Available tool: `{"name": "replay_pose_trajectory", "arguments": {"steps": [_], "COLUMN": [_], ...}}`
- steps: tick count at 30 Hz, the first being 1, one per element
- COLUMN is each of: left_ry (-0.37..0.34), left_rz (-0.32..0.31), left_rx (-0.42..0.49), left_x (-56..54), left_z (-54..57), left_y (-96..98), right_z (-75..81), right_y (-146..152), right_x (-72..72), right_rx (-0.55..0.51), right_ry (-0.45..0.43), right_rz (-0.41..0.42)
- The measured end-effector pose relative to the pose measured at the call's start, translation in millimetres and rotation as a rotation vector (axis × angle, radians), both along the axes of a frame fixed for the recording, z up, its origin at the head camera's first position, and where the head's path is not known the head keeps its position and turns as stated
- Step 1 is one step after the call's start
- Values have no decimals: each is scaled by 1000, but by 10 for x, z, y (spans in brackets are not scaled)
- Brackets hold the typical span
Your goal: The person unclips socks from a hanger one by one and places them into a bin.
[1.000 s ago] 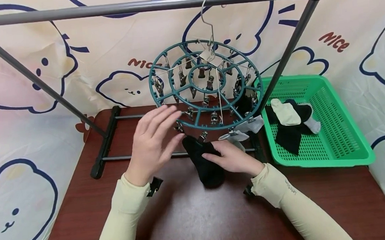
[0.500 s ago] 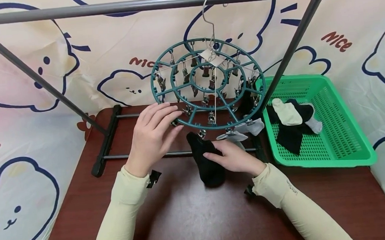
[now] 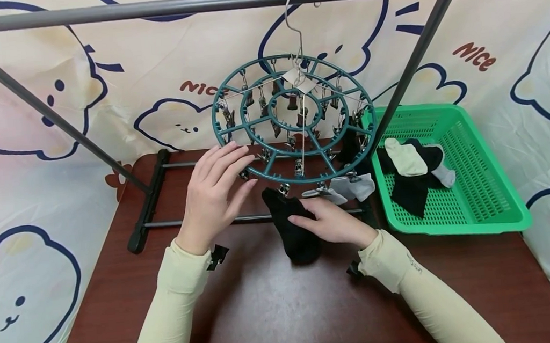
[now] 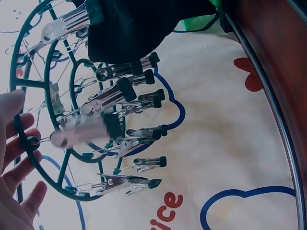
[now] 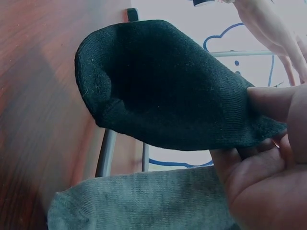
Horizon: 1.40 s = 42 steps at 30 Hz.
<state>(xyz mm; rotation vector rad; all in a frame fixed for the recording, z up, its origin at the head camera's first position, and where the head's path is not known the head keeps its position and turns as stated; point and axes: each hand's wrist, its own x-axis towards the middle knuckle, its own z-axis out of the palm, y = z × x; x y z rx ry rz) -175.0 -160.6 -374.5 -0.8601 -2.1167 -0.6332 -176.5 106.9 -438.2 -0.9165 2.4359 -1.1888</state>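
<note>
My right hand (image 3: 335, 221) pinches a black sock (image 3: 296, 240) near its cuff, thumb on one side and fingers on the other. The sock hangs toe down below the front rim of a round teal clip hanger (image 3: 275, 174). A metal clip (image 3: 284, 189) on that rim overlaps the sock's top edge. My left hand (image 3: 213, 198) is at the rim's left front, its fingers extended and slightly spread. In the left wrist view, its fingers (image 4: 24, 167) lie against the rim beside several dangling clips. Grey socks (image 3: 354, 188) hang clipped just right of the black one.
The hanger's hook (image 3: 292, 22) hangs from the top bar (image 3: 146, 9) of a grey metal rack standing on the brown table (image 3: 277, 322). To the right, a green basket (image 3: 495, 197) holds black, grey and cream socks (image 3: 407, 157). A patterned cloth covers the wall behind.
The hanger has turned a little, its front side shifting left with the clips and grey socks. My left fingers came onto the rim. My right hand keeps its pinch on the black sock.
</note>
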Motion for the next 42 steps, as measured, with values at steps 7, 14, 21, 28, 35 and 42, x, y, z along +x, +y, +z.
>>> {"name": "replay_pose_trajectory", "arguments": {"steps": [7,14,21,28,35,42], "left_ry": [9,250,155,-249,-610,-655], "left_rz": [5,-53,-121,-117,-274,-268], "left_rx": [15,91,6,79,218,281], "left_x": [29,119,197,153,63,40], "left_z": [-30,-111,-305,-399,-348,-332], "left_y": [14,158,330,422,552,580], "right_z": [10,4,-3,-15,-22,-33], "right_y": [13,16,35,55,57,28], "right_x": [-6,-9,-19,-20,-29,-27], "right_rx": [-3,-8,-15,-13,-11,-10], "right_ry": [-6,-19,-7,-22,31,32], "right_rz": [8,13,6,13,3,1]}}
